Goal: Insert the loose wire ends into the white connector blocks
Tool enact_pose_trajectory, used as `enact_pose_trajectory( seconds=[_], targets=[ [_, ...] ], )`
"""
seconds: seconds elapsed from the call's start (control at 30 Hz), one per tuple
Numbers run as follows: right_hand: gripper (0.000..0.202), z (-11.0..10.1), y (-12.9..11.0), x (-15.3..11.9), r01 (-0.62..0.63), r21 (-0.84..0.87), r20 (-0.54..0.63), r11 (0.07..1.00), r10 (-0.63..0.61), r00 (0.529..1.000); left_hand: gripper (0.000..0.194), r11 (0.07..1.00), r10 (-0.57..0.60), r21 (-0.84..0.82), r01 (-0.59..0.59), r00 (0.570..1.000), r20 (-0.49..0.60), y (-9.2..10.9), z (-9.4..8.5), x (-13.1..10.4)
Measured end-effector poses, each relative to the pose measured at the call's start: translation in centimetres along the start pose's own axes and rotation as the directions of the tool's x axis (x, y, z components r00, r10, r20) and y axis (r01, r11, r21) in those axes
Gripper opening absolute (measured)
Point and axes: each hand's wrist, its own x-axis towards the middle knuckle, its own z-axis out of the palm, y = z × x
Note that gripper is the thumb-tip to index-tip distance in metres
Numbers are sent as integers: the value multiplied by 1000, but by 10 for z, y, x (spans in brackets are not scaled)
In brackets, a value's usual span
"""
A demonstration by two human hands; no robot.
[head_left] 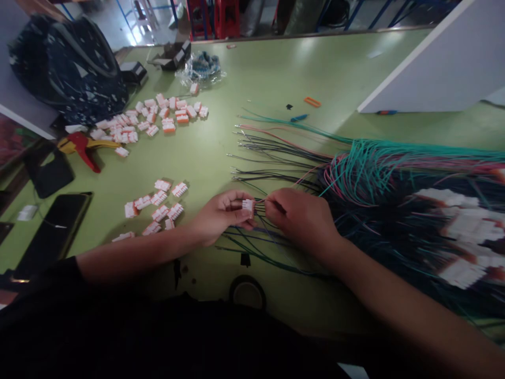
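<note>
Between the thumb and fingers of my left hand (226,213) is a small white-and-orange connector housing (248,205). Just to its right, my right hand (298,213) is closed in a pinch on a thin wire (259,201) that runs to the connector's right side. How deep the wire sits in the housing cannot be made out. Loose black wires (272,147) with bare metal terminals fan out beyond my hands, and green wires (272,259) lie nearer to me. They come from a thick bundle of teal, pink and dark wires (366,168) on the right.
Connector housings lie in a near group (160,197) and a larger far pile (130,123) on the left. Around them are a red-and-yellow hand tool (82,147), a phone (53,231) and a backpack (74,68). White connectors (465,237) cover the bundle's right part. A white panel (434,63) stands behind.
</note>
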Motion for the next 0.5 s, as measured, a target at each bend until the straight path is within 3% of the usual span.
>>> enact_pose_trajectory(
  seconds=[0.3,0.5],
  targets=[
    [30,0,-8,1,-85,-97,49,992,91,995,24,1000,-11,-22,11,1000,-14,-1,-1,1],
    [30,0,-11,4,-50,-60,97,997,56,994,27,1000,-25,-14,25,999,-24,0,1,0]
  ],
)
